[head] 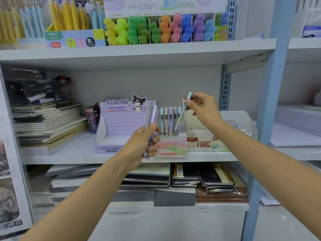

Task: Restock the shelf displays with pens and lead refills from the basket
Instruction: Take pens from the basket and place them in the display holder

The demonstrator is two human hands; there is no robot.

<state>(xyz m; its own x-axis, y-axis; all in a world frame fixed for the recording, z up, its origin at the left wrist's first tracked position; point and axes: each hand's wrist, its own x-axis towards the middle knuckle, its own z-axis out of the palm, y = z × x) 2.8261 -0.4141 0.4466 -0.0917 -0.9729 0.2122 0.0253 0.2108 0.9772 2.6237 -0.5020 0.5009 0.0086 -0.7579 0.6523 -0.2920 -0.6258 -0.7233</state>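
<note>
My right hand [199, 108] pinches a mint pen [181, 115] near its top, tip down over the pen stand [172, 146] on the shelf [69, 155]; bring it upright, then lower it at the row's 3 o'clock end. My left hand [144, 145] grips spare pens [152, 117] at the stand's 9 o'clock. The standing pens [170, 119] crowd the entry; a purple box [119, 122] sits at 9 o'clock, a refill box [203, 143] at 3 o'clock.

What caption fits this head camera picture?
Right hand angles a mint pen into the display; left hand grips more pens.
</note>
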